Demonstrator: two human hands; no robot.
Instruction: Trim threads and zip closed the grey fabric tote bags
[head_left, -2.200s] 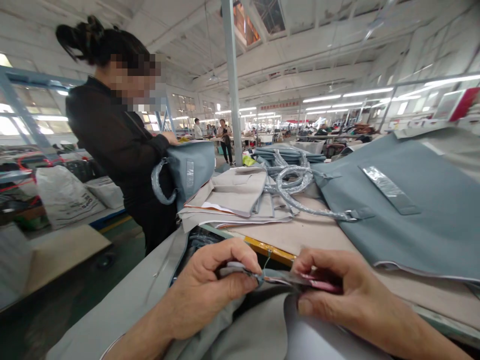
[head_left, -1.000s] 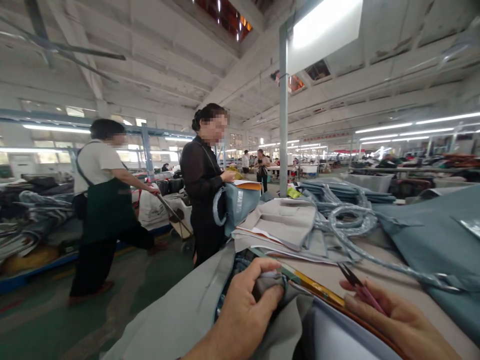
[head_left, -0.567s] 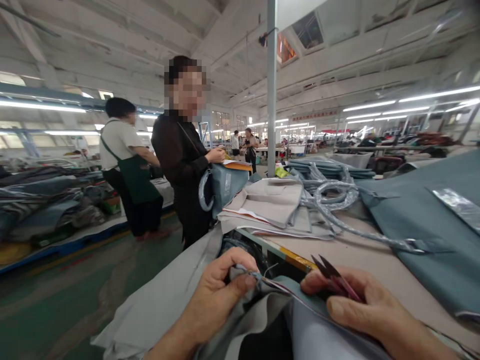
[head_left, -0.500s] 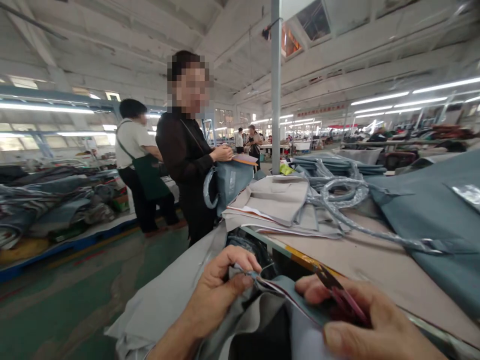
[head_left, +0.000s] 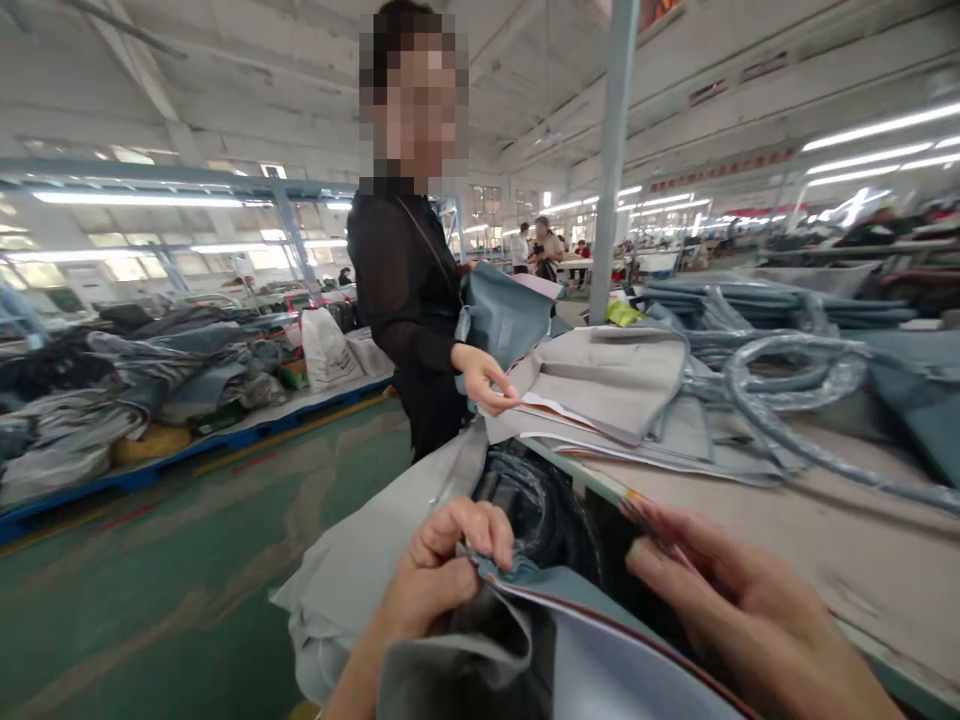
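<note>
My left hand [head_left: 439, 565] is closed, pinching the gathered top edge of a blue-grey bag [head_left: 581, 592] with a light lining. The bag's edge runs from those fingers down toward the lower right, with a thin reddish-brown line along it. My right hand [head_left: 739, 590] is closed round a small pair of snips [head_left: 658, 528], blurred, with pinkish handles and dark blades pointing up and left. It is apart from the pinched edge, just above and right of the bag.
A co-worker in black stands ahead; that person's hand [head_left: 486, 380] touches a stack of light grey pieces [head_left: 600, 375] on the table [head_left: 889, 560]. Plastic-wrapped handles [head_left: 787, 375] lie to the right. Black wrapped material [head_left: 536, 490] sits below the table edge. A pallet [head_left: 247, 440] with piled goods stands left.
My right hand has let go of the bag's edge and moved away with the snips. The co-worker's hand has come down to the grey stack. The view has turned slightly left.
</note>
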